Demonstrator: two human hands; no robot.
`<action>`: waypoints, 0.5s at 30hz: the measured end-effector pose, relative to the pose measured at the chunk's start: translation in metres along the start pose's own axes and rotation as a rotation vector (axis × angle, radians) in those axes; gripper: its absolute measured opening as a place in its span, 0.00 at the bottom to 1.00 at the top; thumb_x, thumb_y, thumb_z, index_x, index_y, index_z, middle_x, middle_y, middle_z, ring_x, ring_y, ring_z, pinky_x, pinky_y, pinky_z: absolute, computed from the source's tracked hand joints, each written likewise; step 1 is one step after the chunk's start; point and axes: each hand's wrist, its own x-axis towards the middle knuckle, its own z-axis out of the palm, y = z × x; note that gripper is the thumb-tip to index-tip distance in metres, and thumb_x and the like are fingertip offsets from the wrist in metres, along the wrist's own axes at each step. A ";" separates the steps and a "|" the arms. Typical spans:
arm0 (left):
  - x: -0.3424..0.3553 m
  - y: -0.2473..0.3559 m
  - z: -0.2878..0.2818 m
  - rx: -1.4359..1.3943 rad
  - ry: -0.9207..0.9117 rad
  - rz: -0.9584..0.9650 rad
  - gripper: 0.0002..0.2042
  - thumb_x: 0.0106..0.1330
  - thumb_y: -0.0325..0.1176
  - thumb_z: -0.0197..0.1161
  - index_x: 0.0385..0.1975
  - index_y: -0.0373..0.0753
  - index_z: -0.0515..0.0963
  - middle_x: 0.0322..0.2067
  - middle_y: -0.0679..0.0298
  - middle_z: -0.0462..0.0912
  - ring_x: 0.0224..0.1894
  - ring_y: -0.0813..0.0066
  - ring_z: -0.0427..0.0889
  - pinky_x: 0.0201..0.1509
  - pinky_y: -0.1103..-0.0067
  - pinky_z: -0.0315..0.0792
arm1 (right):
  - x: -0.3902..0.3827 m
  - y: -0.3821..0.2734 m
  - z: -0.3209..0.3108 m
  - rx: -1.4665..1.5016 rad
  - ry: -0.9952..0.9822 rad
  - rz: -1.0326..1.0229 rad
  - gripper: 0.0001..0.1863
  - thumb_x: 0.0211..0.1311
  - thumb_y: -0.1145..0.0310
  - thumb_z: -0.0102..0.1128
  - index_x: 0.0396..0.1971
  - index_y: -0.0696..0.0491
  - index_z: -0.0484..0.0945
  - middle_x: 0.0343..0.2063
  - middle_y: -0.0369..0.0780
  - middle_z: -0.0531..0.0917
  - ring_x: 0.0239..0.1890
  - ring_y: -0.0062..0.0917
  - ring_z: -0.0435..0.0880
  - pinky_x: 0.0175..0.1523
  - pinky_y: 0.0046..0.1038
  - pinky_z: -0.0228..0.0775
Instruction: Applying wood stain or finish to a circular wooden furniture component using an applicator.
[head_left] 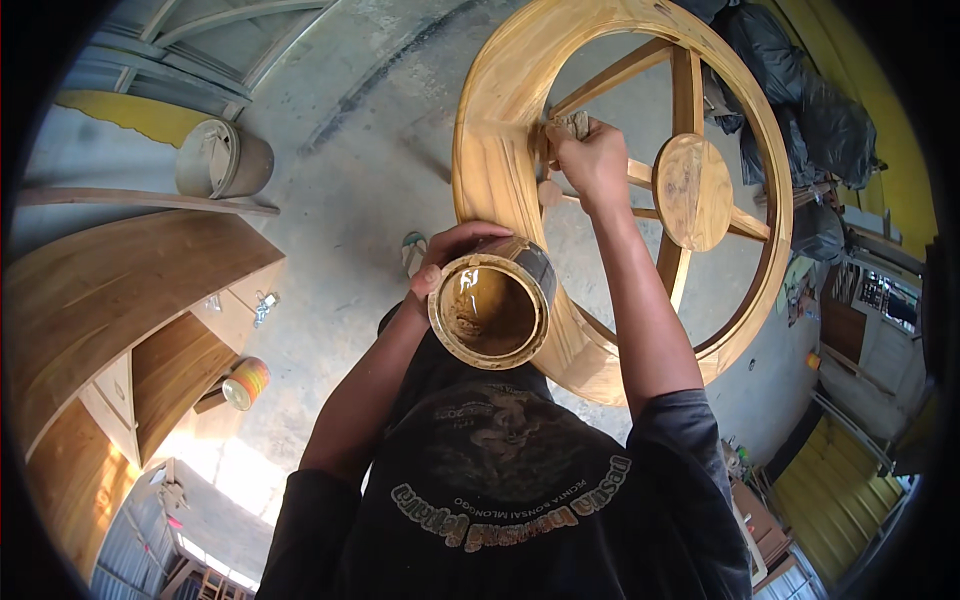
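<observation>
My left hand (445, 255) grips an open metal can (530, 325) with brown contents and a smeared rim, held tilted in front of my body. My right hand (595, 165) holds a pale, crumpled cloth-like pad (572, 127) at the inner edge of a large round wooden frame (495, 130). This frame has a wide rim, several spokes and a round central disc (690, 190). The can sits against the frame's lower left part, partly hiding it; whether they touch I cannot tell.
A curved wooden cabinet (120, 290) stands at left, near a small can (245, 383) and a bucket (230, 165). My sandaled foot (412, 252) is on the concrete floor (350, 160). Black plastic bags (830, 140) are piled at upper right.
</observation>
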 end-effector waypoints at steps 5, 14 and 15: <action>-0.001 -0.002 -0.004 0.020 -0.001 0.005 0.56 0.44 0.78 0.55 0.54 0.22 0.72 0.46 0.50 0.82 0.50 0.65 0.81 0.59 0.71 0.72 | 0.006 -0.011 0.021 -0.326 0.168 -0.177 0.19 0.53 0.61 0.62 0.27 0.66 0.81 0.21 0.51 0.84 0.28 0.42 0.87 0.37 0.37 0.76; -0.002 -0.002 -0.005 -0.030 -0.015 -0.020 0.56 0.44 0.77 0.56 0.54 0.21 0.72 0.48 0.49 0.81 0.51 0.63 0.81 0.59 0.71 0.72 | 0.004 -0.013 -0.008 -0.027 -0.215 -0.060 0.15 0.57 0.62 0.67 0.29 0.61 0.83 0.27 0.44 0.86 0.28 0.28 0.85 0.36 0.29 0.76; -0.002 0.000 -0.007 -0.040 -0.019 -0.023 0.55 0.44 0.75 0.57 0.54 0.20 0.71 0.49 0.47 0.81 0.51 0.62 0.82 0.60 0.71 0.73 | 0.009 0.007 -0.005 0.302 -0.161 -0.125 0.09 0.60 0.67 0.68 0.31 0.59 0.82 0.27 0.37 0.85 0.29 0.16 0.81 0.34 0.21 0.74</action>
